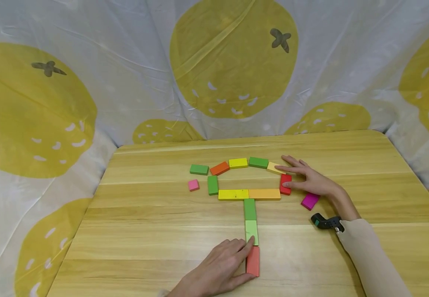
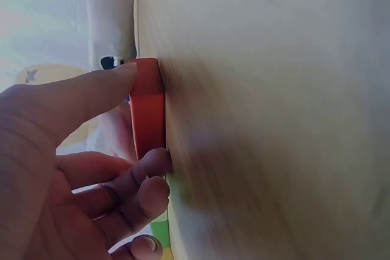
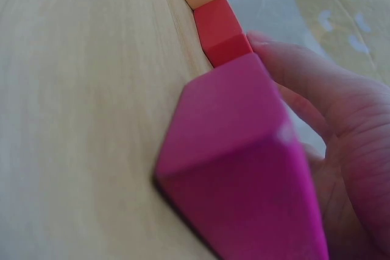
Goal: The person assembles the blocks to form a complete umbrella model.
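Note:
In the head view my left hand (image 1: pixel 223 264) spans a coral-red block (image 1: pixel 253 261), thumb at its near end and index finger at its far end, over the light green block (image 1: pixel 250 231). The left wrist view shows that thumb against the red block (image 2: pixel 148 114). My right hand (image 1: pixel 314 181) has its index fingertip on a pale yellow block (image 1: pixel 275 168) and its thumb on a red block (image 1: pixel 285 181); its other fingers extend loosely. Beneath its wrist side lies a magenta block (image 1: pixel 310 201), large in the right wrist view.
Yellow (image 1: pixel 233 195) and orange (image 1: pixel 264 194) blocks form a bar above a green block (image 1: pixel 249 209). An arch includes green (image 1: pixel 212 185), orange-red (image 1: pixel 219 168), yellow (image 1: pixel 238 163) and green (image 1: pixel 259 162) blocks. A green block (image 1: pixel 199 169) and pink block (image 1: pixel 193 185) lie left on the wooden table (image 1: pixel 144 231).

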Motion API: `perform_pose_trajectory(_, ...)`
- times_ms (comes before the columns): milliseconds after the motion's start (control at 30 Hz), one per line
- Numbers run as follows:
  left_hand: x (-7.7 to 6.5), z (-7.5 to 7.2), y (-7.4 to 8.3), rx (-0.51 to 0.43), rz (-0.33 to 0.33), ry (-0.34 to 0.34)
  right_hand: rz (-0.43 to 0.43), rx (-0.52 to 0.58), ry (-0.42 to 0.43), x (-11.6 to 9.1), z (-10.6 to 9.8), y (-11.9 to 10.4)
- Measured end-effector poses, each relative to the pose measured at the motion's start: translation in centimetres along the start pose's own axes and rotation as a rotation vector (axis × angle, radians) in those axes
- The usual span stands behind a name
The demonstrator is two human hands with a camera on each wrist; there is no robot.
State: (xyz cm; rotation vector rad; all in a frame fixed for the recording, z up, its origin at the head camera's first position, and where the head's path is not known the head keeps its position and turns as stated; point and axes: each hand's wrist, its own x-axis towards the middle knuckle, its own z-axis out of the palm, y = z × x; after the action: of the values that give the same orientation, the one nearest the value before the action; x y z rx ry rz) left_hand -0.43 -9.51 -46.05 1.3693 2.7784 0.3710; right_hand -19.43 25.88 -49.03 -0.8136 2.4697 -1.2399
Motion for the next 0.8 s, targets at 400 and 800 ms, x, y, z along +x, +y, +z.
perform_pose_trajectory(400, 0.07, 0.07, 0.05, 0.005, -0.004, 0.002, 0.008, -0.008, 0.002, -0.02, 0.01, 0.14)
perform_pose_trajectory(800, 0.15, 0.11, 0.11, -0.001, -0.023, 0.000, 0.003, -0.010, 0.004, 0.03, 0.00, 0.08)
